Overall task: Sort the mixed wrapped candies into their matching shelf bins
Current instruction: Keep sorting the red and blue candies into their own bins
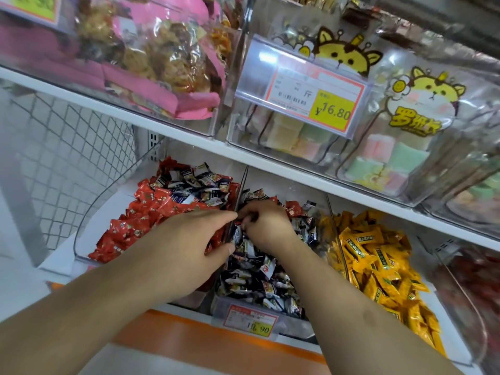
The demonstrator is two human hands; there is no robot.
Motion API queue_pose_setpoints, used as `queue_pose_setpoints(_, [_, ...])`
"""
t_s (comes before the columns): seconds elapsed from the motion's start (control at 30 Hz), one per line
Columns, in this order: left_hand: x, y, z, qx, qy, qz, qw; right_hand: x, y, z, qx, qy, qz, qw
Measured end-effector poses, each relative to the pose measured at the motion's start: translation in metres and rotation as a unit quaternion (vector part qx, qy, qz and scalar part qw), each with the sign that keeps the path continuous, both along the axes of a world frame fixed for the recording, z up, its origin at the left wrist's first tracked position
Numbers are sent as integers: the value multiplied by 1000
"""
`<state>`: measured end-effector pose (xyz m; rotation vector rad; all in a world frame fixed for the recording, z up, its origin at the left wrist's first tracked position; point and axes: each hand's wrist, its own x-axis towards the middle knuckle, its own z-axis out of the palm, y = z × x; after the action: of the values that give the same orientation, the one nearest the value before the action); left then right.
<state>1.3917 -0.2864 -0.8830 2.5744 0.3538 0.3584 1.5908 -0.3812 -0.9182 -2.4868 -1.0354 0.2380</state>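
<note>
Right hand (266, 226) pinches a dark candy (238, 235) (middle bin); left hand (194, 239) rests open.

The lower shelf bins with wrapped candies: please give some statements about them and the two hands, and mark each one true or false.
1. The clear bin of red-wrapped candies also holds dark-wrapped candies at its back. True.
2. The yellow-wrapped candies lie in the leftmost bin. False: they are in the bin to the right of the middle bin of dark-wrapped candies.
3. The right hand has its fingers curled in the middle bin. True.
4. The left hand rests on the upper shelf. False: it reaches to the divider between the red and dark bins.
5. The yellow price tag reads 16.80. True.
</note>
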Motion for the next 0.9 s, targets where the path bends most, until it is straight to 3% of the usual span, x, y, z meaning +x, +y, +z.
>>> queue_pose_setpoints(0.2, [-1, -1, 3, -5, 0, 0, 1000, -3, -19, 18, 48, 33, -53, 997])
queue_pose_setpoints(0.37, [-2, -3, 6, -11, -5, 13, 1000, -16, -48, 44, 173, 60, -110, 977])
queue_pose_setpoints(0.53, [-5, -10, 20, -67, -72, 31, 995, -57, -64, 73, 279, 218, -44, 934])
queue_pose_setpoints(0.63, [-7, -13, 25, -119, -115, 41, 985, -73, -61, 76, 296, 284, -2, 912])
queue_pose_setpoints(0.7, [-10, -8, 25, -111, -128, 82, 982, -72, -59, 70, 298, 267, -12, 916])
queue_pose_setpoints(0.77, [-12, -1, 22, -68, -100, 133, 984, -64, -58, 60, 264, 182, -33, 947])
queue_pose_setpoints(0.83, [-13, 5, 18, -27, -60, 160, 985, -57, -59, 51, 161, 72, -28, 984])
queue_pose_setpoints(0.9, [-12, 6, 14, -11, -55, 140, 989, -54, -60, 42, 66, 19, 21, 997])
